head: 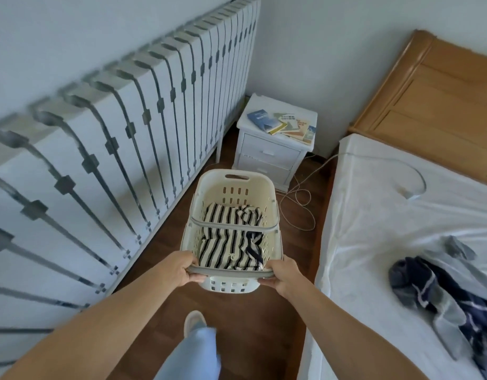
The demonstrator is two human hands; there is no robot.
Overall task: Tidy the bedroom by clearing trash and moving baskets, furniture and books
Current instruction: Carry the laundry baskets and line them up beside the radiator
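A cream plastic laundry basket with slotted walls hangs above the wooden floor in the aisle between the wardrobe and the bed. Striped black-and-cream clothing lies inside it. My left hand grips the near rim at its left corner. My right hand grips the same rim at its right corner. Beyond the basket stands a white nightstand with several books scattered on top.
White wardrobe doors with grey trim line the left side. The bed with a white sheet fills the right, with dark and grey clothes on it. A white cable trails over the floor. My foot is on the floor below.
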